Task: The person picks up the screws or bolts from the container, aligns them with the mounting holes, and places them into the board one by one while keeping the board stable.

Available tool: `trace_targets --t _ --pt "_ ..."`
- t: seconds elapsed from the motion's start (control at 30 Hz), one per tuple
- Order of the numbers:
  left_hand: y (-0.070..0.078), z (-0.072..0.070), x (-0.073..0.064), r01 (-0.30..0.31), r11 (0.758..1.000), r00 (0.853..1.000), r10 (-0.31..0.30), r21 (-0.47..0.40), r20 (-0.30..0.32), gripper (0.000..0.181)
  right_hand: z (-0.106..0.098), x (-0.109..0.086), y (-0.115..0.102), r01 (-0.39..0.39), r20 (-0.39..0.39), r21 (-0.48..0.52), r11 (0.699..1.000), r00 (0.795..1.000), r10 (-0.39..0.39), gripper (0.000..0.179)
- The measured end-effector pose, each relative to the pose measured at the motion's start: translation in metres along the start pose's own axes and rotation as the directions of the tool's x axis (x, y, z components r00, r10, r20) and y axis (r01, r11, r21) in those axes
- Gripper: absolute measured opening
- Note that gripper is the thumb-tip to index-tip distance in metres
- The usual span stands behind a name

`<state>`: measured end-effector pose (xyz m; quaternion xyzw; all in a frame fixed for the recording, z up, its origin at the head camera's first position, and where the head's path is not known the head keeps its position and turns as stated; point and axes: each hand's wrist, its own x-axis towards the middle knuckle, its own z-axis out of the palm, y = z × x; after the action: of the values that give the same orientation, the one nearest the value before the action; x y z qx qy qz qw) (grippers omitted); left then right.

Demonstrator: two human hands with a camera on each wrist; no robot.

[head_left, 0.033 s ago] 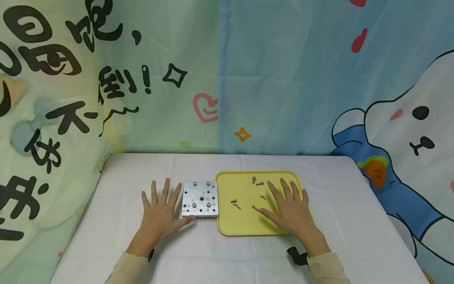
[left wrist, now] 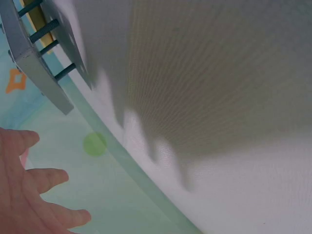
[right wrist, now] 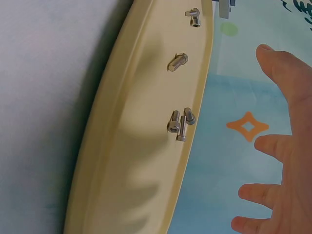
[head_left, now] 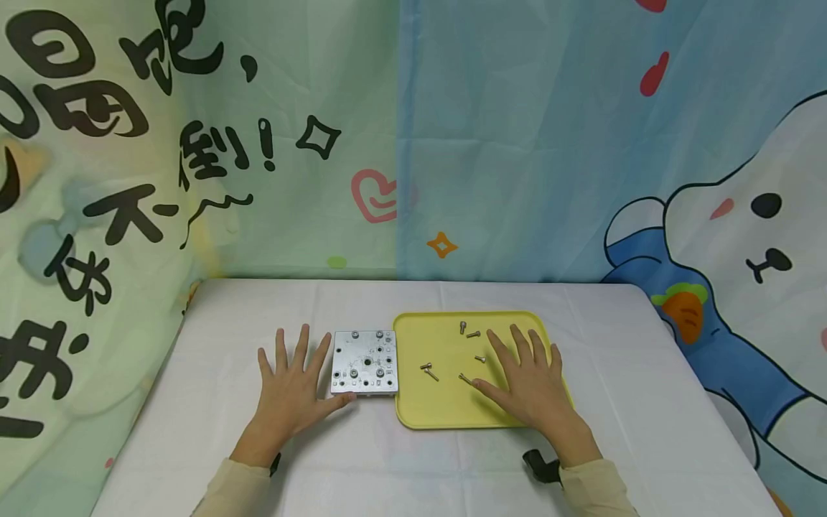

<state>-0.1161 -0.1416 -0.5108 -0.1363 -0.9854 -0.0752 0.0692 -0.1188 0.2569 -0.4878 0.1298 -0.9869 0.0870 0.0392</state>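
My left hand [head_left: 291, 391] has its fingers spread to the left of a square silver metal plate [head_left: 352, 352] with holes and several screw heads on top. Its thumb overlaps the plate's front edge in the head view. From the left wrist, threaded screw shanks [left wrist: 45, 30] stick out of the plate's underside. Over the right part of a yellow tray [head_left: 439, 409] is my right hand [head_left: 533, 388], fingers apart and nothing held. Several small metal screws [head_left: 463, 327] lie loose in the tray; one screw [head_left: 465, 378] is right by the right thumb tip.
The plate's right side sits against the tray's left rim. White cloth [head_left: 439, 467] covers the table. A printed curtain [head_left: 491, 179] hangs behind it and along both sides. A black wrist device [head_left: 541, 467] shows beside the right wrist.
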Motion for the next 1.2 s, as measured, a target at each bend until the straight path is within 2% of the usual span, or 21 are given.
trace_targets --t 0.23,0.4,0.73,1.2 --pt "0.001 -0.002 0.0 -0.004 1.0 1.0 0.004 -0.004 -0.002 0.109 -0.002 0.0 0.0 0.006 -0.005 -0.005 1.0 1.0 -0.006 0.086" --pt "0.001 -0.003 0.002 0.0 1.0 1.0 0.001 -0.018 0.023 0.109 -0.004 0.0 0.0 0.006 -0.004 0.005 1.0 1.0 -0.006 0.085" --pt "0.001 -0.002 0.008 0.018 0.993 0.996 -0.007 -0.116 0.093 0.11 -0.006 0.003 0.002 0.033 -0.032 0.011 0.999 0.999 -0.032 0.076" --pt "0.001 0.008 0.016 -0.004 0.977 0.993 0.029 -0.214 0.112 0.115 -0.001 0.011 0.007 0.03 0.003 0.058 0.998 1.0 -0.03 0.07"
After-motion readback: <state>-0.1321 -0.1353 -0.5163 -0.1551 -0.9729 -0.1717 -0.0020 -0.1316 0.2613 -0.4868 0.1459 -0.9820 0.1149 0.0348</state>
